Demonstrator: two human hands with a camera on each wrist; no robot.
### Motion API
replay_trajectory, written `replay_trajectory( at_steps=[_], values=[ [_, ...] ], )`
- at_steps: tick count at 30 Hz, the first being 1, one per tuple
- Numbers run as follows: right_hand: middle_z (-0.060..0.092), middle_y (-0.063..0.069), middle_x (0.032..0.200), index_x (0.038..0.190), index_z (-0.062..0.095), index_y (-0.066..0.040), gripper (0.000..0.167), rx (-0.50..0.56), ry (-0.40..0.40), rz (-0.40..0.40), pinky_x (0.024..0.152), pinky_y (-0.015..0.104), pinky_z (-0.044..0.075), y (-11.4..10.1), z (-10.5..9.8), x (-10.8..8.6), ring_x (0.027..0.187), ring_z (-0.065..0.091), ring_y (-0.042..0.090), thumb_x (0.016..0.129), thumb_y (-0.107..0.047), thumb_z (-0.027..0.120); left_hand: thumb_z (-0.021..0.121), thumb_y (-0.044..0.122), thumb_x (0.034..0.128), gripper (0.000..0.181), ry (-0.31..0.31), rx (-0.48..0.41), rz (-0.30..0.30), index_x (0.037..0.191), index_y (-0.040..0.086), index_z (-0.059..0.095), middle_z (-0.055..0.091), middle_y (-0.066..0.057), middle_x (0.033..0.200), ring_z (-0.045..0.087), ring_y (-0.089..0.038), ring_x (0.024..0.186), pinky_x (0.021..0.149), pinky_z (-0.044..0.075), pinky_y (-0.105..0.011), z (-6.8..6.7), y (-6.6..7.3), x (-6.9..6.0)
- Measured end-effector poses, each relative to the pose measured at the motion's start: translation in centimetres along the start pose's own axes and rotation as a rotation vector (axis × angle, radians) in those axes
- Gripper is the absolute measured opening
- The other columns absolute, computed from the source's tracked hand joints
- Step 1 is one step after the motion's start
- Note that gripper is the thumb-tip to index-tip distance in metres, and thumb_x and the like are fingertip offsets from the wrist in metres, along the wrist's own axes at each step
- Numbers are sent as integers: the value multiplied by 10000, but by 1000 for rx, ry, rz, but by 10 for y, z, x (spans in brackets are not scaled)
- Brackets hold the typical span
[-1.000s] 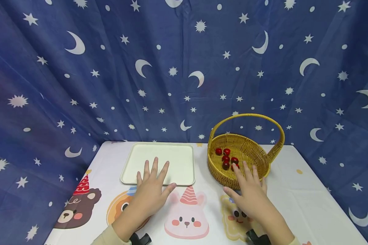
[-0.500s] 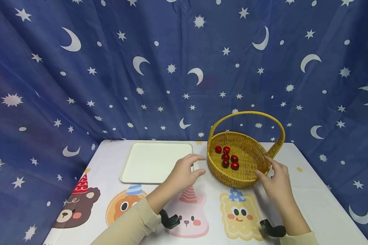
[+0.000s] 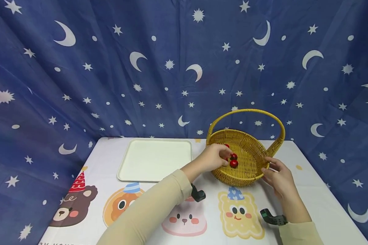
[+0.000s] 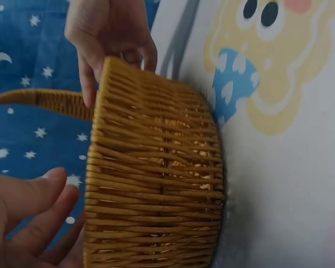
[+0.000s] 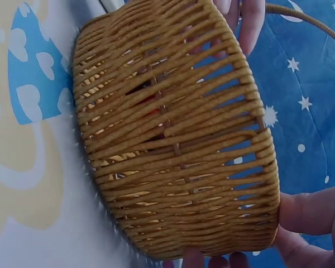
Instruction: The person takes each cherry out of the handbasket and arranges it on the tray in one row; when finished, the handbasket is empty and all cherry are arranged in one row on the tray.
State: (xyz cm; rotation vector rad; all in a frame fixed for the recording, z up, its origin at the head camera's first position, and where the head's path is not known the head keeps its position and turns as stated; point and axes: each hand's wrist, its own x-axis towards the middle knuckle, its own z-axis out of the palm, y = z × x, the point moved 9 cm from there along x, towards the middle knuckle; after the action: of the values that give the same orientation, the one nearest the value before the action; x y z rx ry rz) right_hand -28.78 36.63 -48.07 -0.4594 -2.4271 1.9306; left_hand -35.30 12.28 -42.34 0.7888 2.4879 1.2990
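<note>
A woven wicker basket (image 3: 233, 179) with a tall arched handle stands at the right of the table, with red cherries (image 3: 234, 163) inside. My left hand (image 3: 214, 157) reaches over its left rim, fingers bent down among the cherries and hiding some of them. In the left wrist view, the left thumb (image 4: 36, 195) and fingers are apart, and no cherry shows between them. My right hand (image 3: 279, 175) grips the basket's right rim near the handle's foot. The right wrist view shows the right thumb (image 5: 310, 212) against the rim and fingertips under the wicker side.
A cream rectangular tray (image 3: 154, 178) lies left of the basket. The white tablecloth (image 3: 306, 197) carries printed cartoon animals and a biscuit. A dark blue curtain (image 3: 159, 88) with moons and stars hangs behind the table.
My left hand has moved right, from over the tray into the basket. My right hand has shifted from the basket's front to its right rim and taken hold there.
</note>
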Motion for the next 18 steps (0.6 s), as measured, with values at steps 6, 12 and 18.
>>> replay_trajectory(
  at_steps=[6, 12, 18],
  values=[
    [367, 202, 1575, 1596, 396, -27, 594, 27, -24, 29, 873, 191, 602, 2, 2, 2, 1069, 602, 16, 1048, -36, 624, 822, -3, 907, 391, -71, -13, -22, 1281, 101, 771, 806, -69, 1222, 745, -161, 1084, 914, 564, -232, 16, -1, 26],
    [379, 187, 1550, 1595, 392, -25, 590, 28, -33, 17, 881, 193, 604, 0, 3, 3, 1099, 598, 32, 1053, -47, 624, 791, -35, 910, 441, -135, 46, -71, 1324, 114, 764, 774, -77, 1281, 715, -165, 1164, 879, 546, -212, 31, -8, 41],
    [406, 172, 1527, 1588, 412, -54, 577, 10, -28, 37, 890, 212, 603, 3, 0, 2, 1082, 605, 25, 1053, -51, 628, 672, -94, 925, 504, -204, 148, -56, 1364, 140, 750, 743, -71, 1356, 692, -165, 1244, 780, 498, -190, 46, -10, 43]
  ],
)
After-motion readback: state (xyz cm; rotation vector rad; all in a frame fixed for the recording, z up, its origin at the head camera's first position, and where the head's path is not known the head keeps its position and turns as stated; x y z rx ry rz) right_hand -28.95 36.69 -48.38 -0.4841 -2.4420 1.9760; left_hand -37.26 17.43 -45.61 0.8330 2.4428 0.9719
